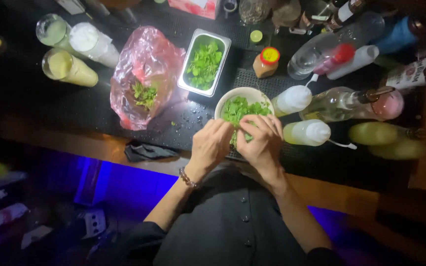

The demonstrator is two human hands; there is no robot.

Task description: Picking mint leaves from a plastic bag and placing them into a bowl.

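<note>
Left hand (212,144) and right hand (261,140) together at the near rim of a white bowl (224,100) of herbs (237,107) on the dark counter (94,111), fingertips apparently pinching a sprig for picking; steel tray (221,63) and pink bag (146,59) within reach.

green herbs (240,108), white bowl (245,92), pink bag (149,59)

One bowl (243,93), one steel tray (204,61), one pink bag (146,74), perhaps three squeeze bottles (305,133)
</note>
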